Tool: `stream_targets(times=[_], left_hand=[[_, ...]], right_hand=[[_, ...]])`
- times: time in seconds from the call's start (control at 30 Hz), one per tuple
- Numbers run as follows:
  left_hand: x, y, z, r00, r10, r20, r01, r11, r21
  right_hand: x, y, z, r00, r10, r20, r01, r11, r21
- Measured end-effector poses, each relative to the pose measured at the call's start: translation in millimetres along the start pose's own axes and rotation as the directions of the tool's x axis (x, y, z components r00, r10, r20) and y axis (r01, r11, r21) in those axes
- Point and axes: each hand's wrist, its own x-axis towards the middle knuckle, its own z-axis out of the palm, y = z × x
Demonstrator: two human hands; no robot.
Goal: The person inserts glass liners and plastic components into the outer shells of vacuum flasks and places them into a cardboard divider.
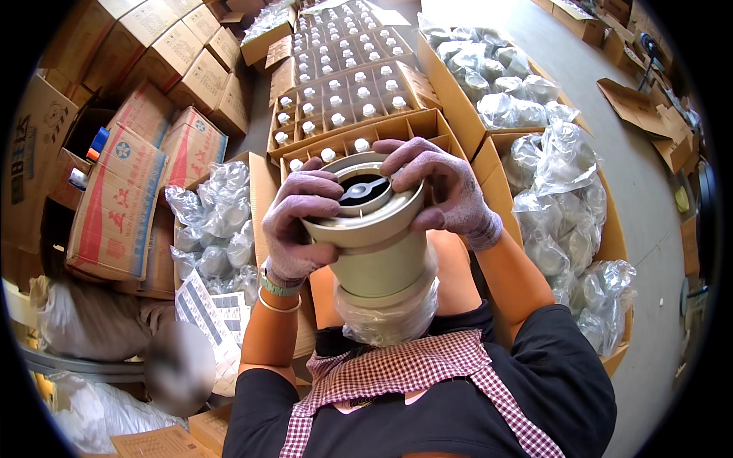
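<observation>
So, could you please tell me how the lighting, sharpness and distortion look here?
Head view, centre: the left hand, right hand and pale cylinder look sharp; head view, lower left: a round patch is blurred; head view, top: a bright area is washed out; head view, right: plastic bags catch glints; head view, rim: straight edges bend and the corners go black.

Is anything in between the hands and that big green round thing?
Just the purplish gloves, nothing else visible. The left hand and right hand hold the pale green cylinder near its top; clear plastic wrap sits lower, around its other end.
</observation>
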Motion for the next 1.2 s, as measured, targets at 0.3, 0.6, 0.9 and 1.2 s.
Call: stream_targets(times=[0.3,0.6,0.9,1.2], left_hand=[[-10,-12,-3,0.991,-0.131,0.003,0.131,0.990,-0.054],[12,66,79,0.979,-0.199,-0.034,0.139,0.540,0.830],[7,42,27,0.938,-0.053,-0.344,0.170,0.932,0.320],[-11,-8,9,0.935,-0.346,-0.080,0.324,0.923,-0.208]], right_hand=[[-6,32,3,0.983,0.173,-0.063,-0.157,0.967,0.202],[-5,121,37,0.890,0.430,0.148,-0.264,0.223,0.939],[2,54,25,0.953,0.294,-0.076,-0.187,0.765,0.616],[10,4,21,0.925,0.346,-0.156,-0.318,0.931,0.180]])
